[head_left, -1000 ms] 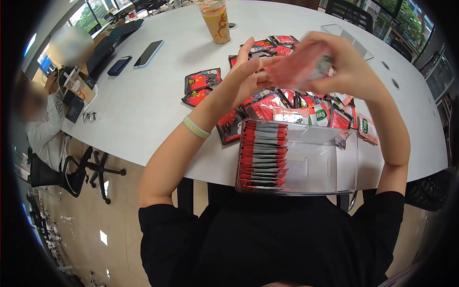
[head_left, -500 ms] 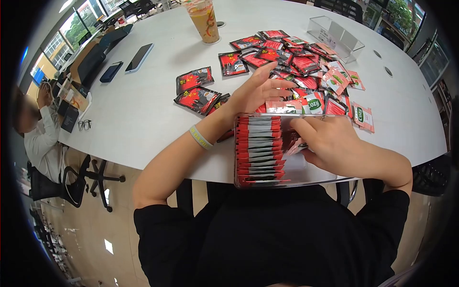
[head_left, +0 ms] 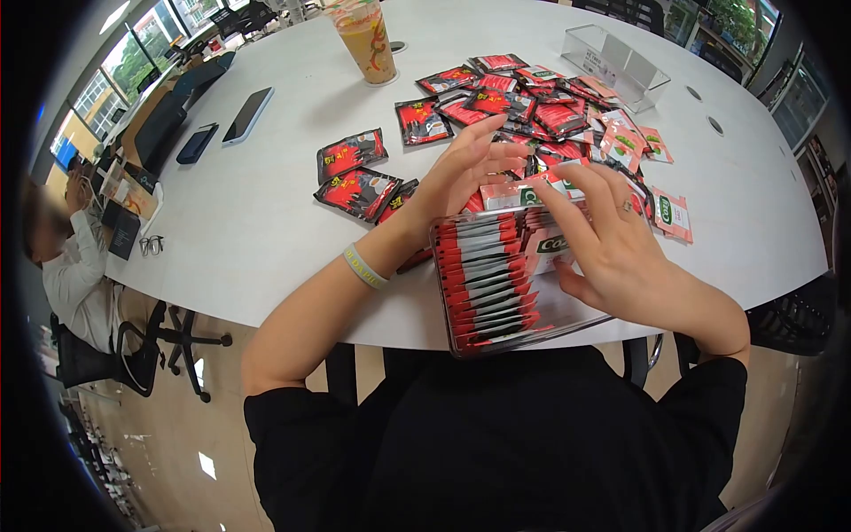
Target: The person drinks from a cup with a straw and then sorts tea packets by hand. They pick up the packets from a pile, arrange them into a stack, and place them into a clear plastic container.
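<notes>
White round table [head_left: 266,204] across most of the frame, office windows at upper left, a seated person [head_left: 66,266] at the left edge. Near the top centre, a tall iced drink cup [head_left: 365,40]; left of it, two phones [head_left: 246,115] lying flat. At upper right, an empty clear box [head_left: 616,66].

Centre of the frame: a loose heap of red sachets [head_left: 523,102], with some pink and green ones [head_left: 620,142] mixed in on its right side. Just below the heap, at the near table edge, a clear plastic bin [head_left: 496,341], holding a tight row of red sachets [head_left: 483,284] standing on edge along its left side.

Left hand [head_left: 465,173] spread wide, fingers open, resting at the far rim of the bin and over the heap, holding nothing that can be seen. Right hand [head_left: 612,244] also spread, palm down over the right part of the bin, fingertips pressing a pink sachet [head_left: 550,244] against the row.

Probably very light, thin and flexible packets with glossy film, so likely slippery and ready to fan out or fall over. Best taken by the flat faces between thumb and fingers, or by the sealed top edge; not fragile, but a hard squeeze seems unwise.
</notes>
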